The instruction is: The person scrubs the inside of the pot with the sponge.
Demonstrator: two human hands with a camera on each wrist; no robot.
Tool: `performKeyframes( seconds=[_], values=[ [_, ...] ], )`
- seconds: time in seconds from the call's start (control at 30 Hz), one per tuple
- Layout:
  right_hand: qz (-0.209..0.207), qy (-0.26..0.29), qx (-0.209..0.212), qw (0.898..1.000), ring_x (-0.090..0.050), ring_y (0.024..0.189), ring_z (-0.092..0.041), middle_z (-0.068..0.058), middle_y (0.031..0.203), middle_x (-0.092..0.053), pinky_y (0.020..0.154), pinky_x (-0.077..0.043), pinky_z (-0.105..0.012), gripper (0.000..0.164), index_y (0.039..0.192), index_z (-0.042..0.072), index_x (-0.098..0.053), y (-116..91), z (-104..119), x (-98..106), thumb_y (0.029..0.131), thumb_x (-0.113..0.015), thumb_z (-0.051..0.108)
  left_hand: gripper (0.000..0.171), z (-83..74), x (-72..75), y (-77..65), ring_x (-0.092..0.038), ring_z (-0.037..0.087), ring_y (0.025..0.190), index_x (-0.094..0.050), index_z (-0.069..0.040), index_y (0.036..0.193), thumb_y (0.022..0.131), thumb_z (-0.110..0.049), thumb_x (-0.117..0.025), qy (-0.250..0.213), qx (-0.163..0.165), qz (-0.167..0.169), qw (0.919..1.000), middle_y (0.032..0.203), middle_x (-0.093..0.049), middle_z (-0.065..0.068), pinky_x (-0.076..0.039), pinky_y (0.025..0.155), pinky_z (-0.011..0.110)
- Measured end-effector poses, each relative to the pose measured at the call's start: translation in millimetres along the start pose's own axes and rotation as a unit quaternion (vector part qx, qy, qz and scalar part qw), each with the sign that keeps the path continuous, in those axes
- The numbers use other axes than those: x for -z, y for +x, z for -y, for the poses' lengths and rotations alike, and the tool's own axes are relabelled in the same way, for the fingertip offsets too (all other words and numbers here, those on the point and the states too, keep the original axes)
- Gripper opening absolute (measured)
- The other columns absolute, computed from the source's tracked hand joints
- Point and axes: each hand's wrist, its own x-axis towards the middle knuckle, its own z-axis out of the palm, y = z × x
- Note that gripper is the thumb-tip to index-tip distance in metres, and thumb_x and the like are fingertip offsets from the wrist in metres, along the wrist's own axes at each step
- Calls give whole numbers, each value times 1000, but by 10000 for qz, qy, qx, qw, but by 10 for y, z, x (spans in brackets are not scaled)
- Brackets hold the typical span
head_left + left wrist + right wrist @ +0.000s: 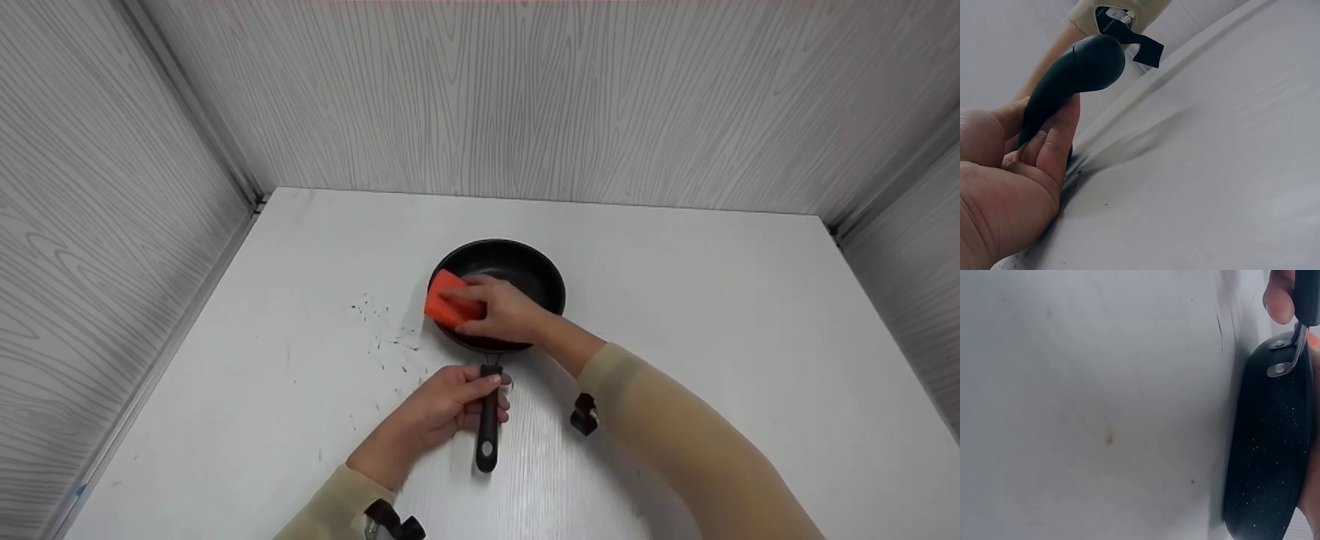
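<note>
A black frying pan (pixel 536 274) sits on the white table, its handle (pixel 487 446) pointing toward me. My left hand (pixel 450 401) grips that handle near the pan end, thumb on top. In the left wrist view, the curved dark handle (pixel 1067 73) rises out of the left hand (pixel 1010 180). Inside the pan, my right hand (pixel 510 311) holds an orange sponge (pixel 441 300) against the left side, at the rim. The right wrist view shows the pan's speckled outer wall (pixel 1266 450) and riveted bracket; the right hand is mostly hidden behind it.
Dark crumbs and streaks (pixel 397 343) are scattered on the table (pixel 675 300) left of the pan. Pale wood-grain panels (pixel 480 105) stand at the back and on both sides. Small black mounts (pixel 585 414) hang from both sleeves.
</note>
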Motion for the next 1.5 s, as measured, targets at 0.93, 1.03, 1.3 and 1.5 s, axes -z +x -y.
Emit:
performKeyframes(
  seconds=[0.93, 1.03, 1.3, 1.5],
  values=[
    [-154, -873, 15, 9961, -40, 148, -32, -17, 167, -31, 121, -39, -46, 64, 159, 38, -49, 174, -50, 26, 102, -74, 26, 40, 41, -28, -4, -78, 20, 84, -63, 11, 129, 105, -21, -70, -26, -96, -95, 9999, 92, -76, 13, -64, 82, 37],
    [-215, -985, 5, 9949, -39, 150, -33, -18, 168, -31, 122, -38, -47, 63, 159, 36, -49, 194, -75, 47, 102, -75, 27, 39, 45, -30, 3, -77, 20, 83, -63, 12, 128, 105, -20, -70, -39, -113, -88, 9999, 92, -76, 13, -64, 82, 37],
    [-245, -1162, -68, 9929, -38, 151, -36, -18, 169, -29, 122, -38, -50, 65, 160, 38, -45, 280, -102, 63, 103, -74, 31, 38, 22, -18, -3, -77, 20, 82, -62, 12, 127, 105, -18, -69, -87, -137, -122, 9998, 91, -75, 13, -65, 82, 37],
    [-387, -1344, -124, 9901, -42, 148, -37, -18, 167, -32, 120, -40, -52, 64, 158, 40, -45, 323, -96, 92, 102, -74, 31, 39, 6, -25, -12, -77, 20, 83, -62, 12, 127, 105, -19, -70, -85, -129, -125, 9998, 91, -75, 13, -65, 82, 37]
  ],
)
